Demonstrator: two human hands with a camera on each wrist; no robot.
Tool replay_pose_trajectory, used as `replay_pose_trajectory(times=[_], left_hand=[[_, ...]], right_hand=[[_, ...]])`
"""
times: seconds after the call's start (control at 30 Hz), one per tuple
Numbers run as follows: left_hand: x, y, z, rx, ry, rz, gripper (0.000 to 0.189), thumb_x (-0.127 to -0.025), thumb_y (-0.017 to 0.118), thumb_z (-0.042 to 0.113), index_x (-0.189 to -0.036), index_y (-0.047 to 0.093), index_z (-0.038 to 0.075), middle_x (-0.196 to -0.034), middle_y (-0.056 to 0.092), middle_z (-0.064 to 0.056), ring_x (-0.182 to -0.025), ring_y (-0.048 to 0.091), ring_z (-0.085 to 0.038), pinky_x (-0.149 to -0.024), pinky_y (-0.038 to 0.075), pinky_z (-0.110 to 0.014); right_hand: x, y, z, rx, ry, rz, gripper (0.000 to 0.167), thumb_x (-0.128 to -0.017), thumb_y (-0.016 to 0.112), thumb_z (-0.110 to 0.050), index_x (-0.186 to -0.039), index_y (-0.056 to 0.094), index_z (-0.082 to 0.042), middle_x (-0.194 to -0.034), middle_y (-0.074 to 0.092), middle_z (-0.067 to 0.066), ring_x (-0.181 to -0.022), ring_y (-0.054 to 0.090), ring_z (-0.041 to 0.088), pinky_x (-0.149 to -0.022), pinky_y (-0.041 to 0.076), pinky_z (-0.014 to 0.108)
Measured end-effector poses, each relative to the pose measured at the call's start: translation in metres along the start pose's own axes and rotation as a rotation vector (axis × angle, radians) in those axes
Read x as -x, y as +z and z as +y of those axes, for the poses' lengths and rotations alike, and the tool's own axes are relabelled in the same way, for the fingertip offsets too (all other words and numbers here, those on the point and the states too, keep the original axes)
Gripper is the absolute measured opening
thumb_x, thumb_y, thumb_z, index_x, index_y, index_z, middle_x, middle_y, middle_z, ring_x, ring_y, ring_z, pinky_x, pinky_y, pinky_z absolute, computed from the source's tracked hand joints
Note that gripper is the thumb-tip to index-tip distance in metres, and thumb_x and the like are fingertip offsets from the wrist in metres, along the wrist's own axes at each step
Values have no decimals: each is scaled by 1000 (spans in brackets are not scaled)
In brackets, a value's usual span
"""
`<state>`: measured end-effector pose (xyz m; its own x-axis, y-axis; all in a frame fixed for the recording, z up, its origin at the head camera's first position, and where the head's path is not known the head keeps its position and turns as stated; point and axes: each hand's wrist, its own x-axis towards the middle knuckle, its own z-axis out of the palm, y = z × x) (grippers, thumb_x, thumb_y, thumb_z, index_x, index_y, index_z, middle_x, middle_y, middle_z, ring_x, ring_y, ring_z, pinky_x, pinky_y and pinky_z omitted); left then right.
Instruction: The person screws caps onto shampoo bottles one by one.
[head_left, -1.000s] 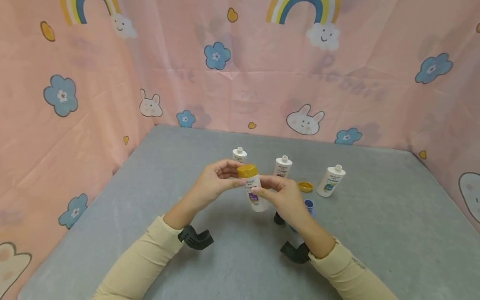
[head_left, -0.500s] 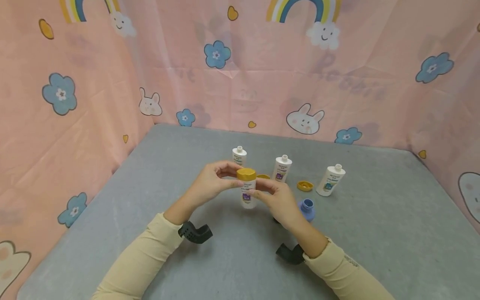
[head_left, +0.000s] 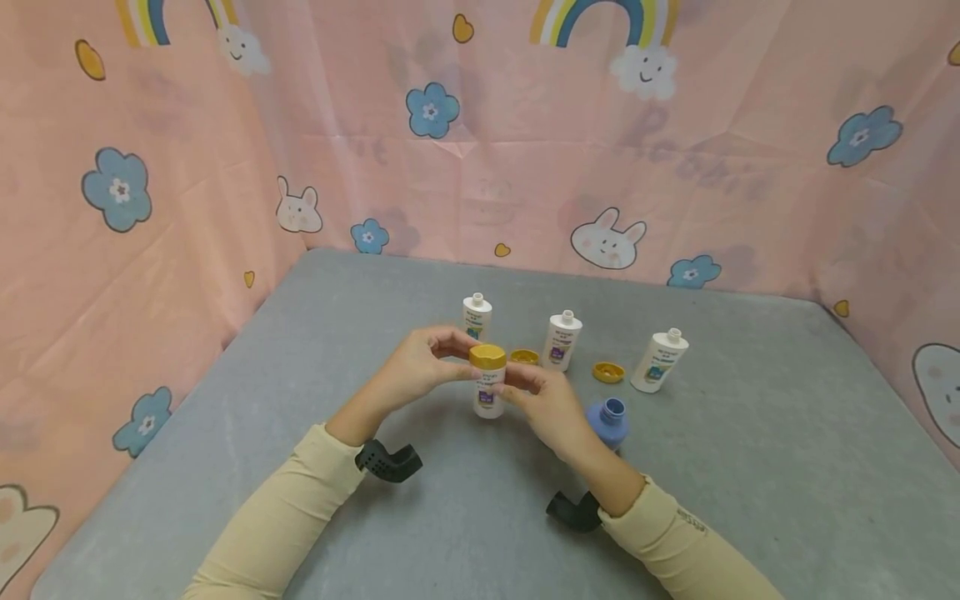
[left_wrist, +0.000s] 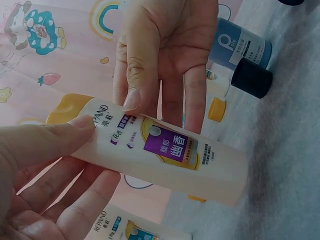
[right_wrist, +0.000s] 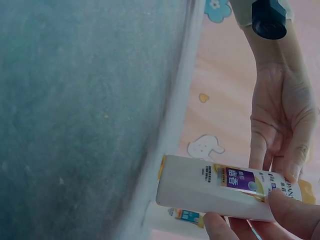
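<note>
A white shampoo bottle (head_left: 488, 398) with a purple label and a yellow cap (head_left: 487, 357) stands nearly upright between both hands. My left hand (head_left: 423, 360) pinches it close to the cap, its thumb across the front in the left wrist view. My right hand (head_left: 551, 408) holds the bottle's other side, lower down, with the thumb on the front. In the right wrist view the white bottle (right_wrist: 200, 185) shows its purple label. Whether its base touches the table cannot be told.
Behind stand three uncapped white bottles (head_left: 477, 317) (head_left: 562, 342) (head_left: 659, 361). Two yellow caps (head_left: 524, 357) (head_left: 608, 372) lie near them. Beside my right hand is an open blue bottle (head_left: 609, 425); a black cap (left_wrist: 252, 77) lies before it. A printed pink cloth (head_left: 495, 167) hangs around the grey table (head_left: 360, 308).
The held bottle has shifted slightly left and come more upright. My right hand has moved left with it, uncovering more of the blue bottle. Both hands keep hold.
</note>
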<state>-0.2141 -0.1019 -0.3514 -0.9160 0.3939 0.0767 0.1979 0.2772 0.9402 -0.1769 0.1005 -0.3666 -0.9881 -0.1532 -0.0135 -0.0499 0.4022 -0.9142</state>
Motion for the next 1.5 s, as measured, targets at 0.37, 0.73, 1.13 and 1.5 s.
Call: replay_pose_trajectory(times=[0.37, 0.73, 1.13, 1.5], left_hand=[[-1, 0, -3, -15, -5, -7, 27, -84, 78, 11, -111, 71, 9, -115, 70, -6, -111, 66, -21, -100, 52, -44], [-2, 0, -6, -52, -30, -40, 29, -84, 79, 13, -112, 71, 13, -115, 69, -2, -111, 64, -19, -105, 47, -50], [-2, -4, -3, -89, -21, -75, 34, -84, 78, 9, -116, 67, 10, -118, 68, -5, -114, 62, -22, -105, 48, -47], [4, -10, 10, -21, -16, -7, 37, -86, 78, 13, -119, 65, 4, -124, 66, -15, -120, 63, -28, -99, 55, -38]], right_hand=[[-5, 2, 5, -21, 48, -29, 35, -96, 66, -16, -130, 66, -8, -129, 68, 12, -125, 61, 32, -104, 50, 50], [-7, 4, 7, -26, 79, -46, 34, -96, 65, -13, -129, 66, -5, -129, 67, 14, -124, 61, 32, -104, 50, 50], [-8, 5, 5, -15, 85, -48, 36, -95, 67, -14, -130, 65, -6, -128, 68, 13, -124, 61, 31, -104, 51, 49], [-1, -5, -3, -79, -41, -17, 49, -92, 70, -8, -138, 56, -1, -141, 59, 16, -135, 53, 32, -110, 45, 46]])
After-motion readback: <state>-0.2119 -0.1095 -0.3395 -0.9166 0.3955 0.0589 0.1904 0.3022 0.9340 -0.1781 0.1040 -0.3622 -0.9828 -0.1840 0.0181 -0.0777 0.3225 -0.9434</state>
